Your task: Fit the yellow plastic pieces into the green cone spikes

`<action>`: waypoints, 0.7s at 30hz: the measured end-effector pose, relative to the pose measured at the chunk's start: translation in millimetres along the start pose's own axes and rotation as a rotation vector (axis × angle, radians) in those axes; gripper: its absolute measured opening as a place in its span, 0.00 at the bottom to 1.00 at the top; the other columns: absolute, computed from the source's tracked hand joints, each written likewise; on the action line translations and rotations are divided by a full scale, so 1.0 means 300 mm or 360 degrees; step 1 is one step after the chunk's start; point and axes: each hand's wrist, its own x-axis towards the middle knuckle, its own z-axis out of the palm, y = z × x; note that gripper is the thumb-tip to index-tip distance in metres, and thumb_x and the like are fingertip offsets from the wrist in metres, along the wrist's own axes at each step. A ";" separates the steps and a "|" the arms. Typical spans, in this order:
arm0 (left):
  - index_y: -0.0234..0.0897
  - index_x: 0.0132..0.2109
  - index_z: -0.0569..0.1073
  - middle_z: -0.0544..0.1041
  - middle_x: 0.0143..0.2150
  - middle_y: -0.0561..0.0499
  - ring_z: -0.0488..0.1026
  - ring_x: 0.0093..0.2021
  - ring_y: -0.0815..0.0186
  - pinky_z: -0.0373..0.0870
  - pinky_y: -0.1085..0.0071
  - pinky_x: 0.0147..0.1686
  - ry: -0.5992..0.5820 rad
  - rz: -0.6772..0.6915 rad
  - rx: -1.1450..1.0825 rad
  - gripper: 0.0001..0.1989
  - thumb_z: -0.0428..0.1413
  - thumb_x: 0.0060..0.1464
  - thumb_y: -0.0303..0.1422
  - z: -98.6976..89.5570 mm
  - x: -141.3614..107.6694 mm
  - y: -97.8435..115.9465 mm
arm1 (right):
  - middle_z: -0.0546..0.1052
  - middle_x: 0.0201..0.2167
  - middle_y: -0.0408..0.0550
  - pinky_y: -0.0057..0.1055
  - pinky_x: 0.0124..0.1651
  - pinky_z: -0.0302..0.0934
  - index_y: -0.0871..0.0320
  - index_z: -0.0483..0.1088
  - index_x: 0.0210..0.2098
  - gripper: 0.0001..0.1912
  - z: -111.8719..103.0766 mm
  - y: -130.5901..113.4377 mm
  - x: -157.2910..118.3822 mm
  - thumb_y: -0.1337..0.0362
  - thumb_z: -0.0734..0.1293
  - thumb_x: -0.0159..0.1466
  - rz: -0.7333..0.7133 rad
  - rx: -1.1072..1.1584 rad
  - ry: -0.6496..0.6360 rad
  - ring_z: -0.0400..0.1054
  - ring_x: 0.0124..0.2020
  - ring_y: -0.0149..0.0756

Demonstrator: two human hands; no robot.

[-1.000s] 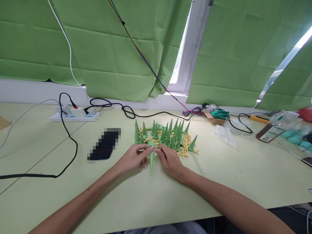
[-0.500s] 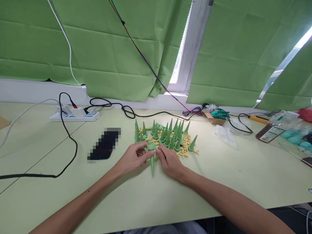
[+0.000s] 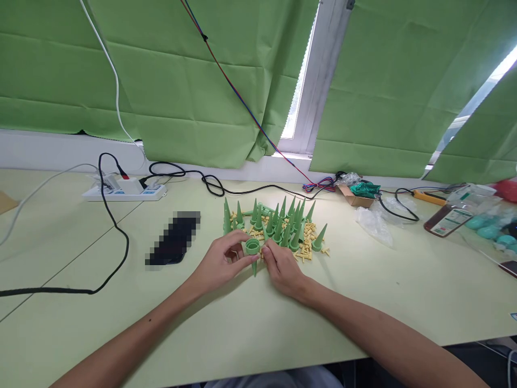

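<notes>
Left hand (image 3: 222,260): thumb crosses the shaft of the green spike (image 3: 253,249), masking part of it; the rear fingers are partly lost behind. Right hand (image 3: 283,268): whatever sits at its fingertips is too small and too covered for me to identify. Green cones (image 3: 277,230) overlap; back ones partly blocked, no reliable count. Yellow pieces (image 3: 310,233) partly buried among them. Dark slab (image 3: 172,242) on the tabletop (image 3: 226,334): pixelated, details lost. Bottle (image 3: 447,218): label print unreadable from here. Cut off by edges: brown item (image 3: 6,203), left; red bundle (image 3: 508,189), right; both forearms (image 3: 133,339), below.
</notes>
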 end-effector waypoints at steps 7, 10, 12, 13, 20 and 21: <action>0.37 0.46 0.74 0.71 0.44 0.48 0.68 0.27 0.74 0.68 0.75 0.26 -0.0026 0.0278 0.0161 0.09 0.58 0.59 0.34 -0.009 -0.010 0.011 | 0.61 0.23 0.39 0.29 0.28 0.47 0.53 0.52 0.30 0.14 0.002 -0.002 0.000 0.59 0.50 0.74 -0.0013 -0.0004 0.0030 0.53 0.22 0.32; 0.38 0.48 0.74 0.70 0.47 0.48 0.65 0.26 0.76 0.67 0.76 0.26 -0.0016 0.0412 0.0259 0.09 0.56 0.60 0.29 -0.008 -0.012 0.001 | 0.62 0.23 0.39 0.29 0.28 0.47 0.53 0.52 0.30 0.15 0.000 -0.005 0.000 0.59 0.50 0.74 -0.0008 -0.0003 0.0031 0.55 0.22 0.32; 0.39 0.49 0.73 0.70 0.48 0.48 0.64 0.25 0.76 0.67 0.76 0.27 -0.0012 0.0506 0.0336 0.11 0.54 0.60 0.26 -0.009 -0.014 -0.004 | 0.62 0.23 0.39 0.29 0.28 0.47 0.53 0.52 0.30 0.15 -0.001 -0.006 0.000 0.59 0.50 0.74 -0.0015 0.0003 0.0035 0.55 0.22 0.32; 0.39 0.49 0.73 0.70 0.48 0.48 0.64 0.26 0.76 0.67 0.76 0.27 -0.0014 0.0543 0.0372 0.12 0.53 0.60 0.24 -0.009 -0.015 -0.005 | 0.62 0.23 0.39 0.29 0.28 0.47 0.53 0.51 0.30 0.15 -0.001 -0.006 -0.001 0.59 0.50 0.74 -0.0017 0.0010 0.0037 0.55 0.22 0.32; 0.39 0.47 0.70 0.72 0.44 0.50 0.67 0.27 0.74 0.67 0.77 0.27 0.0041 0.0365 0.0351 0.13 0.51 0.56 0.23 -0.002 -0.015 0.010 | 0.61 0.23 0.39 0.28 0.28 0.48 0.53 0.54 0.30 0.15 0.001 -0.010 -0.002 0.59 0.51 0.74 0.0000 0.0077 0.0116 0.55 0.22 0.31; 0.39 0.46 0.69 0.73 0.42 0.51 0.67 0.26 0.74 0.67 0.77 0.26 0.0050 0.0284 0.0327 0.12 0.52 0.55 0.24 -0.001 -0.013 0.011 | 0.61 0.23 0.39 0.28 0.28 0.48 0.53 0.55 0.30 0.15 0.000 -0.010 -0.002 0.59 0.51 0.74 -0.0001 0.0080 0.0133 0.54 0.22 0.31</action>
